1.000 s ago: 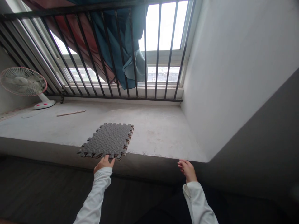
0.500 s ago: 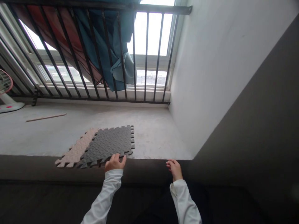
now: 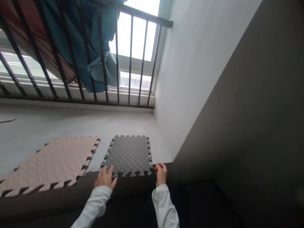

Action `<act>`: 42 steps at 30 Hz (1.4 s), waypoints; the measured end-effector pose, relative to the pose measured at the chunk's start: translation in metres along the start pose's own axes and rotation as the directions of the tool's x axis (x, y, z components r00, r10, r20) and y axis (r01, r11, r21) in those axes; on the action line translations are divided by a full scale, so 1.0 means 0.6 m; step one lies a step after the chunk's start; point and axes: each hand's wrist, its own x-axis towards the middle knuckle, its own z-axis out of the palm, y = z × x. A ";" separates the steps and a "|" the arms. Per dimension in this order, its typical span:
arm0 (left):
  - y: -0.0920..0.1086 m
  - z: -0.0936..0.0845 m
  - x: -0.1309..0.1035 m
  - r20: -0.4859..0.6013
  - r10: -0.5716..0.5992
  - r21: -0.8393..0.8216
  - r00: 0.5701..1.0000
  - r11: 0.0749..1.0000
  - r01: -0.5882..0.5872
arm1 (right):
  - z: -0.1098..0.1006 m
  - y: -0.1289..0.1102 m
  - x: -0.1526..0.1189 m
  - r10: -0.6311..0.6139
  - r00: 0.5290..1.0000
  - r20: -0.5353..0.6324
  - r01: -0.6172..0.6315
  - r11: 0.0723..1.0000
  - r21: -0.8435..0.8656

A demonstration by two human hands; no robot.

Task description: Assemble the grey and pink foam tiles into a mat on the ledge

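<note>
A grey foam tile with jigsaw edges lies on the window ledge, its front edge jutting a little past the ledge. My left hand is at the tile's front left corner, fingers spread, holding nothing. Just off its front right corner is my right hand, its fingers curled together; whether something small is between them cannot be made out. To the left, apart from the grey one, a pink foam tile lies on the ledge and overhangs its front edge.
Black metal bars stand before the window, with blue cloth and red cloth behind them. A white wall bounds the ledge on the right. A thin stick lies at far left.
The grey tile has moved right, off the pink tile, and now lies apart from it. My left hand's fingers have spread. The view has shifted right, and the fan has left it.
</note>
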 end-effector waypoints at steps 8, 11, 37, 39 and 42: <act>-0.076 0.065 0.035 0.036 -0.038 0.156 0.999 0.987 0.032 | 0.019 0.011 -0.003 0.003 1.000 0.016 -0.004 0.997 0.076; -0.061 0.068 0.040 0.035 0.053 0.101 0.998 0.993 -0.056 | 0.019 0.012 -0.004 0.001 1.000 0.018 -0.002 0.996 0.092; 0.104 0.063 0.129 0.111 0.373 -0.014 0.921 0.927 -0.374 | 0.020 0.007 -0.005 0.033 0.999 0.020 -0.034 0.997 0.063; 0.102 0.063 0.131 0.113 0.385 0.010 0.916 0.921 -0.388 | 0.020 0.009 -0.004 0.035 0.999 0.027 -0.036 0.997 0.067; 0.099 0.062 0.129 0.141 0.391 0.059 0.910 0.914 -0.402 | 0.020 0.012 -0.003 0.035 0.999 0.035 -0.037 0.997 0.071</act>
